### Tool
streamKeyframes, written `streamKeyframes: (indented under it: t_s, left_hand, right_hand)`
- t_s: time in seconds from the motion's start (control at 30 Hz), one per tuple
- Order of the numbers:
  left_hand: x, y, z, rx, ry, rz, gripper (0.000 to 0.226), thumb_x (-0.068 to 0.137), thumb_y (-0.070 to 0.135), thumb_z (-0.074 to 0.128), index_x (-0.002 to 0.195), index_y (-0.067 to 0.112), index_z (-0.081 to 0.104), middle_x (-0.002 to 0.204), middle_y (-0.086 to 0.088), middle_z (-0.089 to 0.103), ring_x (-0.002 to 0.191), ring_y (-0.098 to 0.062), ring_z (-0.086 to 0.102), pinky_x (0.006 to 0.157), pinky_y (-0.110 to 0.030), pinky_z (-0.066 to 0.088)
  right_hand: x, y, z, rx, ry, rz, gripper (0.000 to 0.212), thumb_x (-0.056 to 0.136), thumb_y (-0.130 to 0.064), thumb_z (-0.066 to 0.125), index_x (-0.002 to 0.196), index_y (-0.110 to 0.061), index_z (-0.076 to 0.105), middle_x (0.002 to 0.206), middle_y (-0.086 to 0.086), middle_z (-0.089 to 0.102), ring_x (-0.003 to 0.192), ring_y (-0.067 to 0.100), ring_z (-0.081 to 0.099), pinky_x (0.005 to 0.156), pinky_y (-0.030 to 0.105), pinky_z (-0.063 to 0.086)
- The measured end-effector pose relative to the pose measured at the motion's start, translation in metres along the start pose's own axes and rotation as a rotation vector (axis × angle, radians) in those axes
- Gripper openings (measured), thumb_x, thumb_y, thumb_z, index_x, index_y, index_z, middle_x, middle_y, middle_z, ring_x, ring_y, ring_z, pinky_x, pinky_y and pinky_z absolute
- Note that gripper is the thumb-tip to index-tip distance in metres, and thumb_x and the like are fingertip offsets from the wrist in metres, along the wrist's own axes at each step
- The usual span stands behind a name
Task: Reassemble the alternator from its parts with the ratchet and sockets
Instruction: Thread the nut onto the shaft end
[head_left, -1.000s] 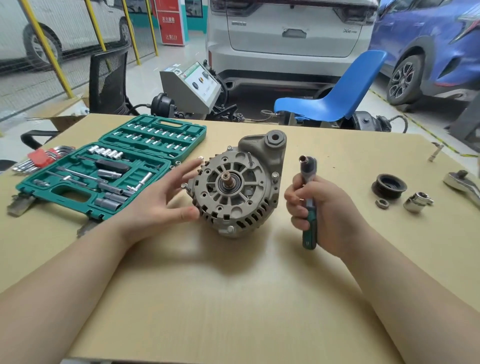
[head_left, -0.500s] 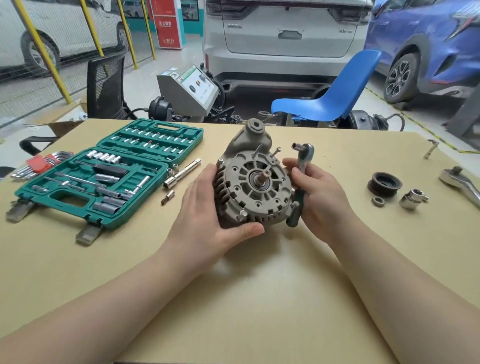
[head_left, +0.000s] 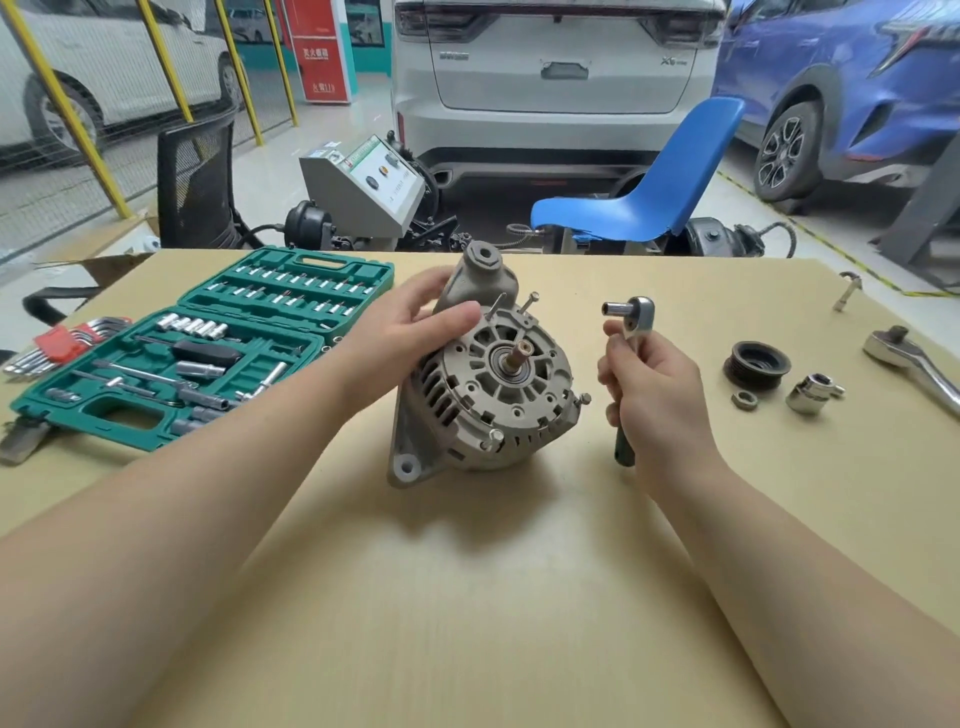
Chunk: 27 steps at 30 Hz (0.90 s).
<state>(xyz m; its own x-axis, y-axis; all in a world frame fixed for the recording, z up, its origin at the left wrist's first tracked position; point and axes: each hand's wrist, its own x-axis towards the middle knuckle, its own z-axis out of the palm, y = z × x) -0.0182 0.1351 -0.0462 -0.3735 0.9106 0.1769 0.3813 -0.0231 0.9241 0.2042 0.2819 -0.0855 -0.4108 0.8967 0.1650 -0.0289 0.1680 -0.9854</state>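
Alternator (head_left: 488, 384): grey housing near the middle of the cardboard-covered table (head_left: 467, 597), tipped so its front face and bare shaft (head_left: 519, 358) point up toward the camera.
Left hand (head_left: 415, 332): fingers curled over the upper left of the housing, by the mounting ear, steadying it.
Right hand (head_left: 654, 395): wrapped around the handle of a small ratchet (head_left: 631, 364), held upright just right of the alternator and not touching it; a socket (head_left: 615, 309) on its head points left.
Through bolts: 4 long bolts (head_left: 527, 301) stand proud of the front rim, seated but clearly not tightened.
Done so far: the 2 housing halves appear joined.
Left to do: probably tightening the 4 bolts, then fitting the pulley (head_left: 756, 364) and nut (head_left: 744, 400), which lie well apart on the right.
Other tools: an open green socket case (head_left: 208, 358) on the left; a larger ratchet (head_left: 914, 364) and loose socket (head_left: 810, 392) on the right.
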Motion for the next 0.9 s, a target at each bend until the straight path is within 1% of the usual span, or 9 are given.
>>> streamKeyframes:
  t_s: [0.1, 0.17, 0.27, 0.37, 0.43, 0.5, 0.6, 0.67, 0.9]
  left_hand:
    - [0.014, 0.003, 0.005, -0.098, -0.076, -0.057, 0.052, 0.085, 0.049, 0.076, 0.125, 0.015, 0.075, 0.119, -0.017, 0.08, 0.107, -0.04, 0.078, 0.103, -0.06, 0.059]
    - [0.016, 0.002, 0.007, -0.102, -0.048, -0.074, 0.045, 0.087, 0.047, 0.074, 0.12, 0.015, 0.079, 0.116, -0.019, 0.08, 0.106, -0.042, 0.078, 0.105, -0.063, 0.057]
    - [0.013, -0.001, 0.014, -0.072, 0.021, -0.088, 0.041, 0.089, 0.047, 0.071, 0.115, 0.017, 0.081, 0.111, -0.016, 0.082, 0.103, -0.04, 0.079, 0.105, -0.064, 0.057]
    - [0.001, -0.006, 0.027, -0.07, 0.195, -0.042, 0.038, 0.089, 0.05, 0.068, 0.109, 0.02, 0.08, 0.102, -0.008, 0.083, 0.097, -0.032, 0.081, 0.097, -0.059, 0.061]
    - [-0.012, -0.009, 0.039, -0.033, 0.337, 0.013, 0.032, 0.091, 0.054, 0.065, 0.102, 0.027, 0.078, 0.096, 0.002, 0.083, 0.093, -0.02, 0.08, 0.088, -0.044, 0.063]
    - [-0.025, -0.011, 0.05, 0.018, 0.461, 0.065, 0.033, 0.092, 0.057, 0.062, 0.099, 0.028, 0.077, 0.092, 0.01, 0.082, 0.088, -0.008, 0.077, 0.077, -0.028, 0.06]
    - [-0.037, -0.012, 0.058, 0.0, 0.546, 0.106, 0.037, 0.096, 0.055, 0.062, 0.101, 0.021, 0.077, 0.091, 0.004, 0.081, 0.089, -0.018, 0.077, 0.08, -0.044, 0.062]
    - [-0.041, -0.012, 0.059, 0.001, 0.562, 0.128, 0.037, 0.098, 0.054, 0.061, 0.101, 0.019, 0.076, 0.09, -0.001, 0.079, 0.089, -0.024, 0.076, 0.081, -0.055, 0.061]
    - [-0.041, -0.012, 0.058, 0.084, 0.576, 0.172, 0.037, 0.102, 0.061, 0.056, 0.109, 0.027, 0.071, 0.097, 0.011, 0.076, 0.093, -0.01, 0.072, 0.082, -0.038, 0.057]
  right_hand:
    - [-0.003, -0.01, -0.005, 0.054, -0.042, -0.097, 0.02, 0.098, -0.045, 0.057, 0.099, -0.027, 0.066, 0.076, 0.0, 0.05, 0.069, 0.016, 0.044, 0.061, 0.035, 0.038]
    - [-0.005, -0.018, -0.005, 0.114, -0.085, -0.107, 0.019, 0.1, -0.05, 0.055, 0.104, -0.037, 0.069, 0.073, 0.001, 0.049, 0.066, 0.021, 0.039, 0.052, 0.031, 0.034]
    - [-0.008, -0.024, -0.006, 0.119, -0.108, -0.179, 0.016, 0.102, -0.044, 0.059, 0.106, -0.032, 0.069, 0.069, -0.013, 0.063, 0.061, 0.017, 0.04, 0.051, 0.026, 0.036]
    - [-0.011, -0.033, -0.01, 0.054, -0.126, -0.296, 0.009, 0.097, -0.034, 0.068, 0.097, -0.025, 0.066, 0.076, 0.017, 0.065, 0.058, 0.009, 0.046, 0.053, 0.019, 0.038]
    - [-0.013, -0.042, -0.015, -0.022, -0.169, -0.356, 0.011, 0.093, -0.035, 0.069, 0.092, -0.025, 0.066, 0.083, 0.032, 0.059, 0.058, 0.012, 0.044, 0.053, 0.02, 0.037]
    - [-0.015, -0.051, -0.021, -0.124, -0.281, -0.398, 0.017, 0.09, -0.038, 0.07, 0.09, -0.022, 0.069, 0.078, 0.026, 0.06, 0.058, 0.011, 0.043, 0.053, 0.022, 0.037]
    - [-0.023, -0.055, -0.031, -0.343, -0.419, -0.487, 0.02, 0.09, -0.041, 0.071, 0.09, -0.021, 0.071, 0.065, 0.001, 0.055, 0.055, 0.011, 0.041, 0.052, 0.021, 0.033]
    - [-0.031, -0.052, -0.034, -0.474, -0.445, -0.529, 0.015, 0.091, -0.04, 0.07, 0.092, -0.025, 0.069, 0.067, -0.002, 0.058, 0.059, 0.018, 0.047, 0.054, 0.028, 0.037]
    - [-0.048, -0.041, -0.031, -0.543, -0.447, -0.594, 0.018, 0.089, -0.041, 0.07, 0.096, -0.025, 0.067, 0.074, -0.008, 0.06, 0.063, 0.018, 0.053, 0.058, 0.032, 0.047]
